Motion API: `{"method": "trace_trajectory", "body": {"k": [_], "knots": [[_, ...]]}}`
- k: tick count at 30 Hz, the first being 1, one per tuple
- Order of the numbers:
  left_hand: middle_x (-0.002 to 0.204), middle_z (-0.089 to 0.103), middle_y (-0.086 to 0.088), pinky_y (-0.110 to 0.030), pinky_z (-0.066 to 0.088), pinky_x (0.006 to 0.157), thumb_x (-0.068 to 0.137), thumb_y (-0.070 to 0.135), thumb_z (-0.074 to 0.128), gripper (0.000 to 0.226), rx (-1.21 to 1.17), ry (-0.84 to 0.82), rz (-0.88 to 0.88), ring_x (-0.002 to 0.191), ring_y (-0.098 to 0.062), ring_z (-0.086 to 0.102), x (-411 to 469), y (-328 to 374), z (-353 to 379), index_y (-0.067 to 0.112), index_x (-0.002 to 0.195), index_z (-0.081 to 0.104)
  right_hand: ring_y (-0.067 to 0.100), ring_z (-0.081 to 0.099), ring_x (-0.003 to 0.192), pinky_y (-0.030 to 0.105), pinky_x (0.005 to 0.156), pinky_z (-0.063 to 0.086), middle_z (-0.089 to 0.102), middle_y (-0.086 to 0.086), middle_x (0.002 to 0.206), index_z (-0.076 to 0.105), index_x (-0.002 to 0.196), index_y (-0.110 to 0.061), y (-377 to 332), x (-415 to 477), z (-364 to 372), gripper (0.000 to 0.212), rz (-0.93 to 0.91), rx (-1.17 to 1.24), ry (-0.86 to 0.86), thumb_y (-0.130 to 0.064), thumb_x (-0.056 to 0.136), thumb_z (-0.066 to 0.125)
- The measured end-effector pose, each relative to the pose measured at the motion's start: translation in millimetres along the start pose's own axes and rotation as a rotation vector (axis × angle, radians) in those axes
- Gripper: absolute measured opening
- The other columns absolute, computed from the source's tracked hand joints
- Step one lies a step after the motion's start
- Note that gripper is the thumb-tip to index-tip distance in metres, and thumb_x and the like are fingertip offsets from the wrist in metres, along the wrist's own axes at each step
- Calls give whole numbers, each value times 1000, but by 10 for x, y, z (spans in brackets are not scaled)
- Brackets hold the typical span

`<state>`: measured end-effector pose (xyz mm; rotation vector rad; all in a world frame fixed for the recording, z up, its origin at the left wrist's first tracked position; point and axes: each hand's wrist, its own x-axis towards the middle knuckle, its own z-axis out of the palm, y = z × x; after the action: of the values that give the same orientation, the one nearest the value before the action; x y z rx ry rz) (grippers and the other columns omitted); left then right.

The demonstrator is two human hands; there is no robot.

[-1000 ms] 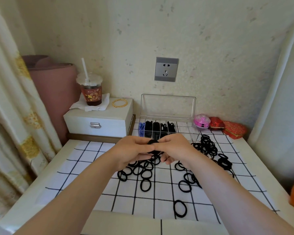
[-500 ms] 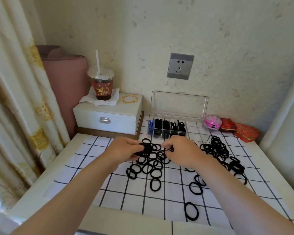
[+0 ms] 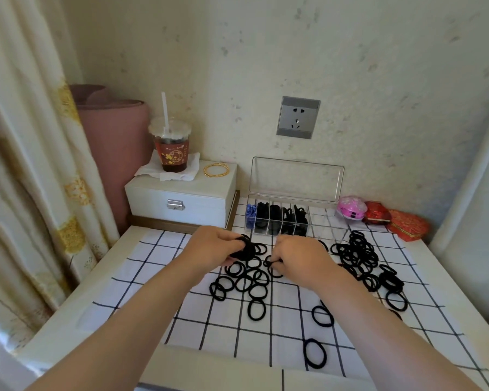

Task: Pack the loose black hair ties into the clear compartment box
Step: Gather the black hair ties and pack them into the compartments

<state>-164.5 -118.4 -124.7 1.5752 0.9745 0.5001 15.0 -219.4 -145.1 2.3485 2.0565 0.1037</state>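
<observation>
Part-filled clear compartment box (image 3: 321, 218); left dozens of hair ties (image 3: 356, 252) loose; gripped bunch (image 3: 244, 246) in left hand (image 3: 212, 246), seemingly pinched one in right hand (image 3: 297, 255).

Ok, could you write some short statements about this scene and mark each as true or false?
1. The lid of the clear compartment box stands raised. True.
2. The left hand grips a bunch of black hair ties. True.
3. The gold bangles lie inside the box. False: they lie on the white jewellery box, beside the drink cup.
4. Every compartment is filled. False: the rightmost compartments look empty.
5. The right hand pinches a loose hair tie on the checked cloth. True.
</observation>
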Motion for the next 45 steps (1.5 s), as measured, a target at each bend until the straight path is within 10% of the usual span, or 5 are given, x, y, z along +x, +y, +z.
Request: {"method": "trace_trajectory", "body": {"k": [4,14,33,39,45], "knots": [[87,71,0,-14,56,60,87,11,71,10,2,69,14,70,-7,69,33,84,100,17,94,76,15,63,79,29,66,50,64,-8,91,71,82,-23,57,-46,-12,22,78,116,39,-33,94,55],[98,72,-4,-20,59,67,88,16,72,27,-76,37,1,80,-13,72,169,122,446,18,114,72,7,51,43,20,42,42,67,-3,62,71,102,-5,152,-207,-458,19,303,1373,-28,-12,101,54],[113,74,-4,-28,57,90,92,8,65,25,-222,-336,-42,108,-18,68,171,145,525,20,113,74,7,60,42,24,43,49,69,-3,62,71,81,-30,156,-178,-354,10,373,915,161,-26,90,70],[117,72,-4,-28,56,90,94,6,62,31,-241,-470,-25,109,-17,68,164,212,431,19,121,69,16,69,70,28,52,53,69,5,108,62,117,-19,252,-247,-429,34,436,1227,-27,-30,88,75],[108,70,-9,-31,59,86,87,10,73,32,-135,-346,43,92,-18,72,219,227,453,15,117,65,22,70,71,31,59,59,73,10,89,72,103,-7,256,-310,-456,14,424,1540,-113,-13,90,71]]}}
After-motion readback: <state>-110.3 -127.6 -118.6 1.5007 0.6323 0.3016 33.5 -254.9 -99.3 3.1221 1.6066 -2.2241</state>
